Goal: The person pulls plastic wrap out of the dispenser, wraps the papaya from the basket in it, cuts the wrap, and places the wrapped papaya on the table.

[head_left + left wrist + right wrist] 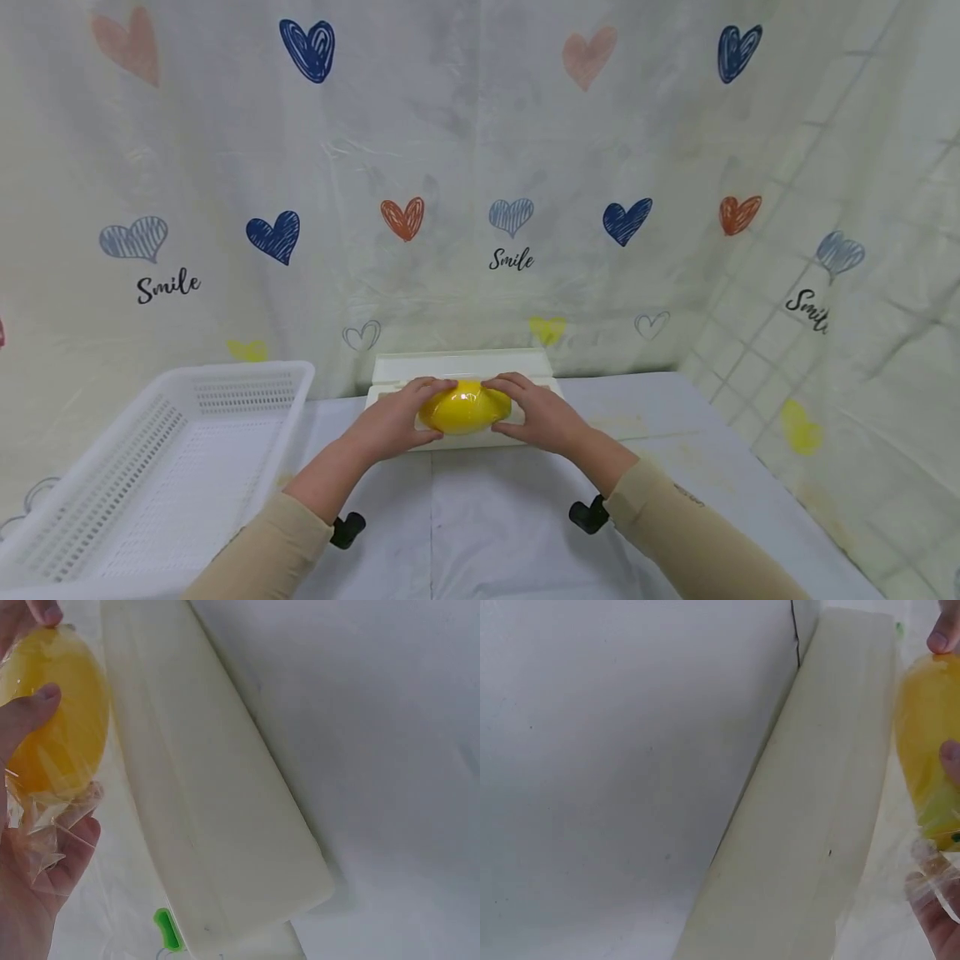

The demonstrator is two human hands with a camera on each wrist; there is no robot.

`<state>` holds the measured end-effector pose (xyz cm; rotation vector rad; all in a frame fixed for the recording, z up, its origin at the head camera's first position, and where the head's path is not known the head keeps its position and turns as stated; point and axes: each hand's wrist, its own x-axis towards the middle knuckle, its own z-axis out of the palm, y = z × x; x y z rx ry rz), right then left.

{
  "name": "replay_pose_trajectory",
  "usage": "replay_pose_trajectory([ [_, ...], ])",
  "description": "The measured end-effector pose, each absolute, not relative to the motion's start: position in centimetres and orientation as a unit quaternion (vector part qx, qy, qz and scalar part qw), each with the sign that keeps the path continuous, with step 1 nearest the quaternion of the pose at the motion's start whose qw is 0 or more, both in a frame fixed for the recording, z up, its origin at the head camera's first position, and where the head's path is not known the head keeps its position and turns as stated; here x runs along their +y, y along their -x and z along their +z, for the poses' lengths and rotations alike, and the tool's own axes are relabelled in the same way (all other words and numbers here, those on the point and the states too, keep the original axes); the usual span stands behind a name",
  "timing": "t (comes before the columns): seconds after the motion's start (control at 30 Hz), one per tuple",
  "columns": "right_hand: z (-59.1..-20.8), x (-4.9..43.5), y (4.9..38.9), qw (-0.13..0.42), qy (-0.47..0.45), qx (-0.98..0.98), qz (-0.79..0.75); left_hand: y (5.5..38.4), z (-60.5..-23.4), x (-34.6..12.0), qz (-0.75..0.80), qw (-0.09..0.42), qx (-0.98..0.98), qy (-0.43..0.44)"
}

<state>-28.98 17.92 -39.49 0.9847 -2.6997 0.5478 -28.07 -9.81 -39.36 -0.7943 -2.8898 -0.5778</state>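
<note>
A yellow lemon-shaped fruit [463, 410] is held between both hands over the long white box [461, 365]. Clear plastic film [43, 844] wraps it, with crumpled folds at one end in both wrist views. My left hand [392, 423] grips its left end, thumb below and fingers above. On the other end, my right hand [546, 419] grips it in the same way. Under the fruit, the box's off-white body [799, 795] fills the middle of the right wrist view. A small green piece [168, 930] sits at the box's edge in the left wrist view.
To the left stands a white perforated plastic basket [225, 371]. The table has a white cover [480, 517]. Behind it hangs a pale curtain [450, 125] printed with hearts and the word Smile; it continues along the right side.
</note>
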Motion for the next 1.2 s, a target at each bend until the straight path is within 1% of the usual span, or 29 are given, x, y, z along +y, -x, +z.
replay_pose_trajectory([
  [0.13, -39.4, 18.0, 29.0, 0.141, -0.36, -0.901, 0.195, 28.3, -39.1, -10.0, -0.2, 0.047, -0.942, 0.264],
  [0.23, -39.1, 18.1, 29.1, 0.148, -0.365, -0.897, 0.2, 28.5, -38.9, -10.1, -0.201, 0.046, -0.942, 0.264],
  [0.63, -36.8, 18.1, 29.5, 0.084, -0.322, -0.907, 0.259, 29.6, -36.9, -10.5, -0.242, 0.013, -0.93, 0.278],
  [0.87, -35.9, 18.2, 30.5, 0.07, -0.32, -0.908, 0.262, 30.4, -35.2, -10.6, -0.284, -0.018, -0.917, 0.28],
  [1.2, -33.9, 18.4, 31.1, 0.07, -0.327, -0.905, 0.262, 31.1, -32.9, -10.6, -0.274, -0.013, -0.912, 0.303],
])
